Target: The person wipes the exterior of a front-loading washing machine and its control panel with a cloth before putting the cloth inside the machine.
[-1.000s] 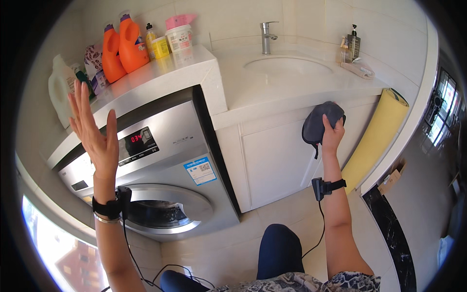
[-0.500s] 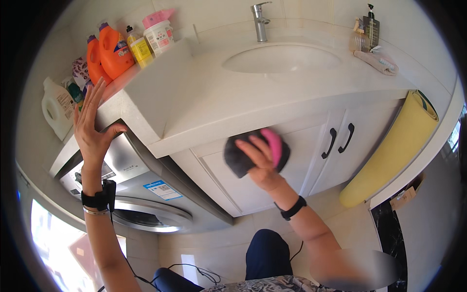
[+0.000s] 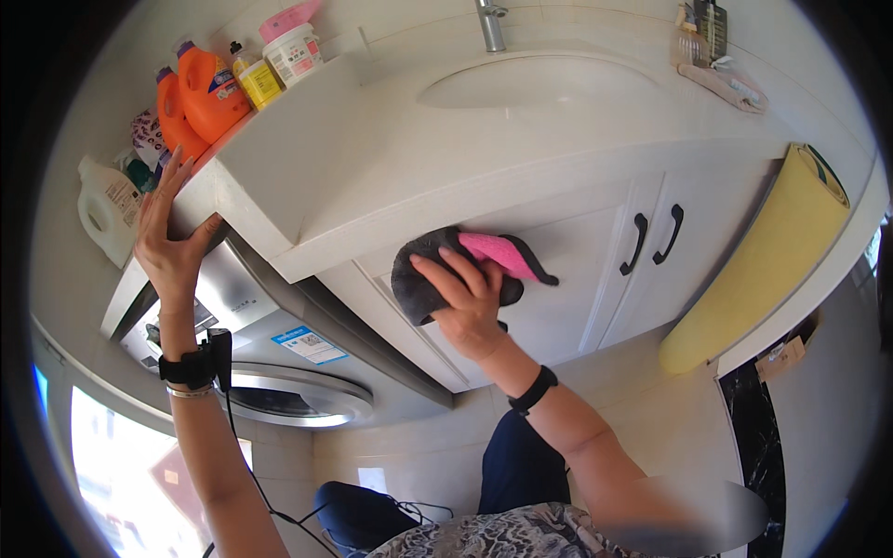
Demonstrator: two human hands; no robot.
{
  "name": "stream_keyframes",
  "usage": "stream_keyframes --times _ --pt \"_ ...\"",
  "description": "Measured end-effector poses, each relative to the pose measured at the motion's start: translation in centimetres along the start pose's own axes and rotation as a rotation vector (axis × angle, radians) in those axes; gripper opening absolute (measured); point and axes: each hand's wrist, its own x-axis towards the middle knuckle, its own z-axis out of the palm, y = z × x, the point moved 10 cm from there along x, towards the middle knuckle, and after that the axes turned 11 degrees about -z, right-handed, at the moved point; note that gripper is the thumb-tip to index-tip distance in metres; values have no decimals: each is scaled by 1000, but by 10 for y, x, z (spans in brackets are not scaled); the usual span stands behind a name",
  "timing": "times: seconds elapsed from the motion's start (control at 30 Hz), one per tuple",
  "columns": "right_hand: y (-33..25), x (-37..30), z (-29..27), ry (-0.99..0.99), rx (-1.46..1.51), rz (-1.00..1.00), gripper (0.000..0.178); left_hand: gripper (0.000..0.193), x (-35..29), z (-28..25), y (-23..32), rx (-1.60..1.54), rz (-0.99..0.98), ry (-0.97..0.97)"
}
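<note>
My right hand (image 3: 468, 312) presses a dark grey and pink cleaning cloth (image 3: 430, 279) flat against the white cabinet door (image 3: 558, 279) under the counter. Its fingers lie over the bunched cloth, and a pink flap with a dark edge hangs out to the right. My left hand (image 3: 172, 242) rests on the edge of the raised counter section above the washing machine (image 3: 270, 321). Its fingers are stretched out and its thumb is spread, with nothing in the palm.
Orange detergent bottles (image 3: 212, 91), a white tub (image 3: 294, 56) and a white jug (image 3: 104, 209) stand at the left. The sink (image 3: 539, 82) and tap (image 3: 491, 26) are at the back. Black handles (image 3: 634, 244) stick out from the doors. A rolled yellow mat (image 3: 758, 260) leans at the right.
My right hand has moved the cloth a little to the left along the cabinet door, and the pink flap has opened out to the right. My left hand stays on the counter edge.
</note>
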Motion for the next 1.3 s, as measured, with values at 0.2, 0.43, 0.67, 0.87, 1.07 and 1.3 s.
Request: stream_keyframes --times 0.2,0.43,0.67,0.87,1.07,1.3 --pt "117 -23 -115 234 -300 284 30 65 2 -10 3 90 54 44" --pt "48 6 -67 378 -374 364 17 65 2 -11 9 69 80 109" --pt "47 13 -34 27 20 45 10 60 -7 -8 -4 65 86 107" --pt "144 -13 -151 325 -554 362 20 60 -4 -4 -1 81 88 127" --pt "46 14 -65 237 -330 211 3 54 -4 -4 6 79 91 166" --pt "133 -10 -137 183 -430 179 13 53 3 -27 2 149 102 170"
